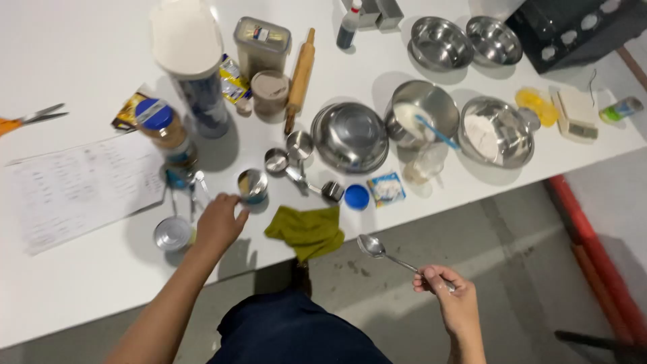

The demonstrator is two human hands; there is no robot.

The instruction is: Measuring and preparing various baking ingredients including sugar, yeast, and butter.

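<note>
Steel catches the light in the right hand [450, 288]: its fingers [431, 276] are pinched around the handle of a metal spoon [377, 249], held out over the grey floor [512, 269], off the table's edge, bowl pointing toward the table. The left hand [219, 222] rests on the white table [81, 283], its fingers [236, 205] spread loosely and touching the base of a small open tin can [252, 185], not closed around it. Just left of that hand lies a second small tin [172, 233]. To the right, a crumpled olive-green cloth [306, 231] hangs over the table edge. Beyond it sit metal measuring cups [290, 158], a blue lid [356, 197] and an empty steel bowl [350, 136], with a printed paper sheet [74, 189] far left.
</note>
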